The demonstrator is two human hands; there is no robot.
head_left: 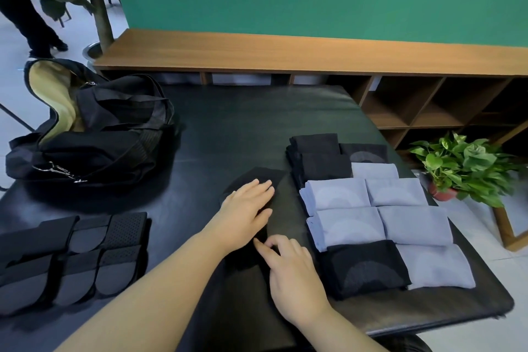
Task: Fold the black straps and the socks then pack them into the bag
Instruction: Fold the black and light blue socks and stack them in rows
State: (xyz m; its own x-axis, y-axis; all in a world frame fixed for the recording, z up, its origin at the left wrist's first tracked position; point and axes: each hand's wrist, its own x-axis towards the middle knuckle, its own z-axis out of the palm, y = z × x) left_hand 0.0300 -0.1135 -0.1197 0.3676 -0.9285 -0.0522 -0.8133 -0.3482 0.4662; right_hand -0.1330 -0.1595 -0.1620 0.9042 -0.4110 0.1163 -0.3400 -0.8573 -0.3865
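A black sock [254,208] lies lengthwise near the middle of the black padded table [234,123], its toe end pointing far and its near part running toward the table's near edge. The left hand [248,214] rests flat on the sock's far half, fingers straight and spread slightly, palm down. The right hand [291,271] sits just nearer, fingers loosely bent with the fingertips touching the sock's near portion; whether it pinches the fabric cannot be told.

To the right, folded socks lie in tidy rows: pale blue folded socks [377,217] fill the middle, black folded socks [317,157] lie at the far end, and one black folded sock [364,267] lies at the near end beside another pale blue one.

At the near left, the black straps [71,254] lie folded side by side in two rows. Beyond them, at the far left of the table, the black duffel bag [94,128] lies unzipped, showing its tan lining.

A potted green plant [463,168] stands on the floor to the right of the table.
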